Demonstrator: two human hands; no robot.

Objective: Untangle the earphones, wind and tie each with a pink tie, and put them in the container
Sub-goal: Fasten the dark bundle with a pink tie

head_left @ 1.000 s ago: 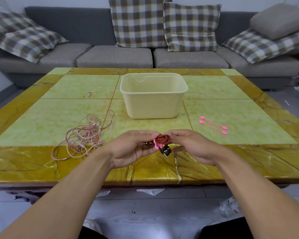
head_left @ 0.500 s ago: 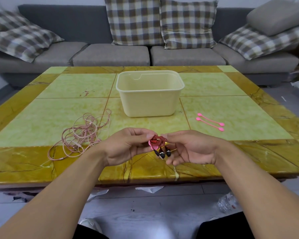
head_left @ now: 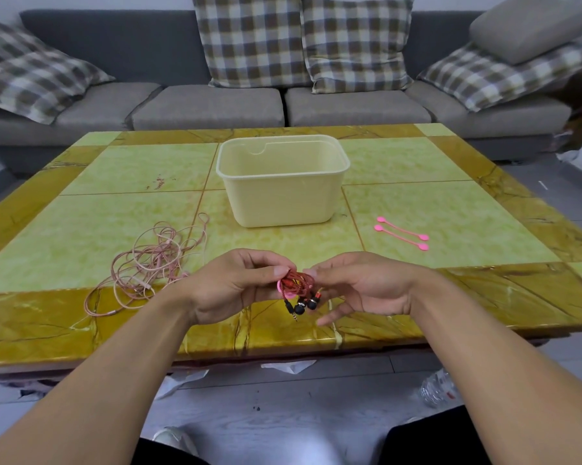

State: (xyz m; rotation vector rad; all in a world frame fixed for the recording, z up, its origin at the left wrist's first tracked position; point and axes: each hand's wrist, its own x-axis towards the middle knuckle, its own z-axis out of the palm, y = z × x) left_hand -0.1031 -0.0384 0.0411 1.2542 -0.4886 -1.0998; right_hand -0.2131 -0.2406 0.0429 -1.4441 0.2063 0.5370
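Head view: red earphones [head_left: 298, 283] are wound into a small bundle with a pink tie [head_left: 280, 286] on it, held above the near worktop [head_left: 81, 176] edge. Left hand [head_left: 230, 286] grip pinches the bundle; right hand [head_left: 360, 286] touches it at the fingertips, other fingers loose. Tie looks about fastened, can't tell if closed. Container [head_left: 282, 182] at centre far, apparently nothing in it yet. Left: pink earphones [head_left: 148, 263] still tangled, on the near left. Two spare ties [head_left: 402, 233] on the right. Path to container unobstructed.
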